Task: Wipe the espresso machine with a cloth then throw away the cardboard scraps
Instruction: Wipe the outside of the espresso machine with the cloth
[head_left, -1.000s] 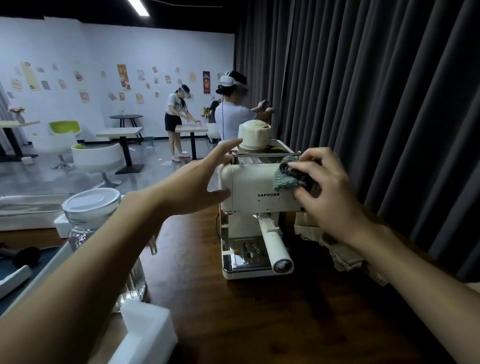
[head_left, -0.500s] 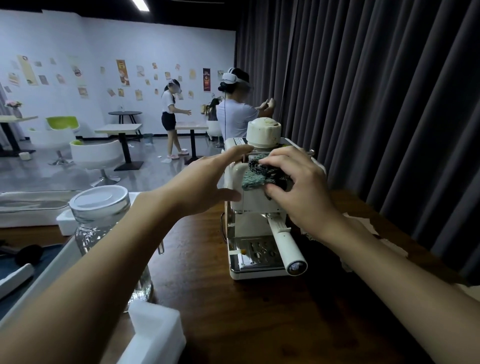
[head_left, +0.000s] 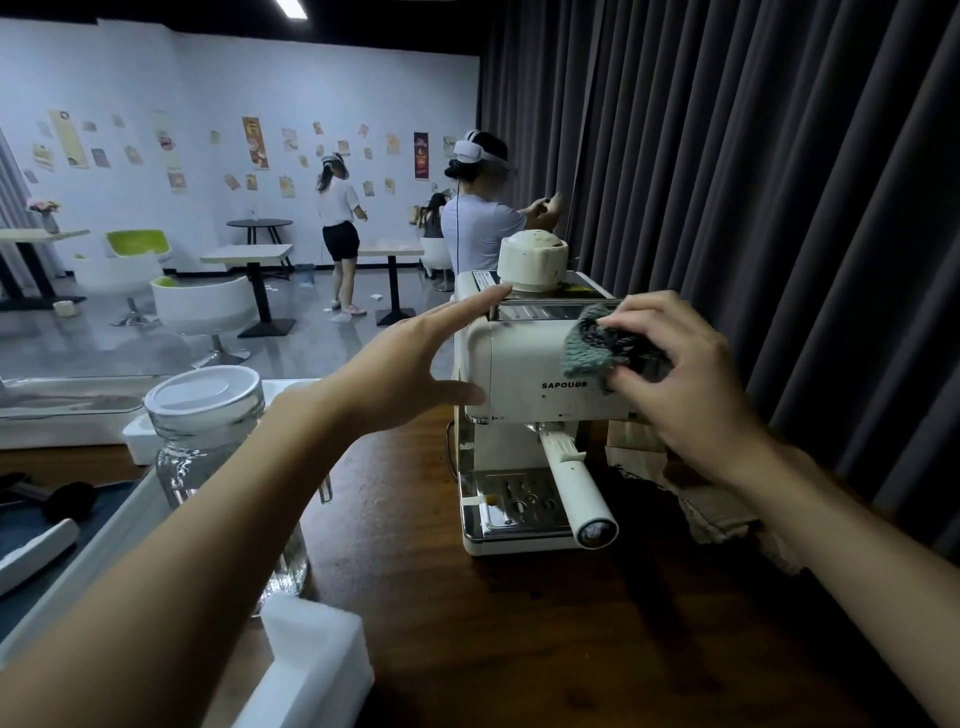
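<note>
on the dark worktop (head_left: 519, 623) the espresso machine (head_left: 524, 364) stands, cardboard scraps (head_left: 636, 441) just beside it; brace its side with your flat open left hand (head_left: 410, 364) while your right hand (head_left: 675, 384), fingers pinching the cloth (head_left: 592, 348) on its front panel, rubs in even strokes.

left hand (head_left: 410, 369) bracing espresso machine (head_left: 524, 374), right hand (head_left: 675, 374) pressing cloth (head_left: 587, 345) against front

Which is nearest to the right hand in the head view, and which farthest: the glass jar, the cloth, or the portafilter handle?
1. The cloth, gripped in the right hand against the espresso machine front.
2. The portafilter handle, below the hand, pointing toward the camera.
3. The glass jar, far left across the table.
</note>
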